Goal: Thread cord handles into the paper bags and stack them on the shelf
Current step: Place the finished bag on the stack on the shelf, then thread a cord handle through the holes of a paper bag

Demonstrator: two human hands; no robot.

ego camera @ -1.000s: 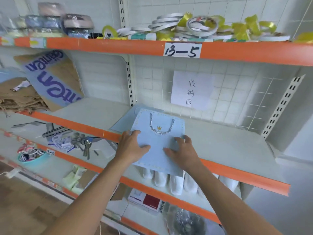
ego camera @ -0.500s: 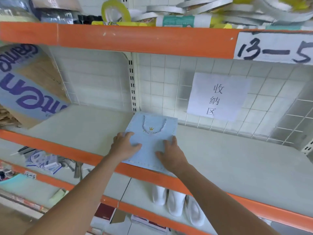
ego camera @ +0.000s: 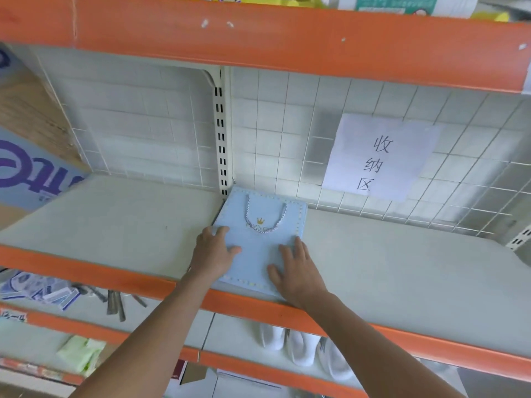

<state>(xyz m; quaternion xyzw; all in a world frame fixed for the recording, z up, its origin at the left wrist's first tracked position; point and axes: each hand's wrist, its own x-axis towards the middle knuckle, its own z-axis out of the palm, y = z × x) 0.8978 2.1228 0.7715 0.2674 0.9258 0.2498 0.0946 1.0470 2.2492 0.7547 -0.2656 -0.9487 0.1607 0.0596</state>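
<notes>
A light blue paper bag (ego camera: 258, 245) lies flat on the grey shelf board (ego camera: 402, 271), its top edge near the wire grid back. A twisted silver-white cord handle (ego camera: 265, 222) loops across its upper face over a small gold crown mark. My left hand (ego camera: 214, 252) rests flat on the bag's left edge, fingers spread. My right hand (ego camera: 296, 271) presses flat on the bag's lower right part near the orange shelf lip. At least one more blue bag seems to lie under it, judging by the edge at its front.
An orange beam (ego camera: 258, 38) crosses overhead. A paper sign (ego camera: 379, 159) hangs on the grid back. A brown and blue carton (ego camera: 31, 156) leans at the left. White slippers (ego camera: 298, 349), tools (ego camera: 115, 303) and packets sit on the lower shelves.
Both hands have slid the blue bag farther back on the shelf, toward the grid wall. My head has moved closer and lower under the orange beam.
</notes>
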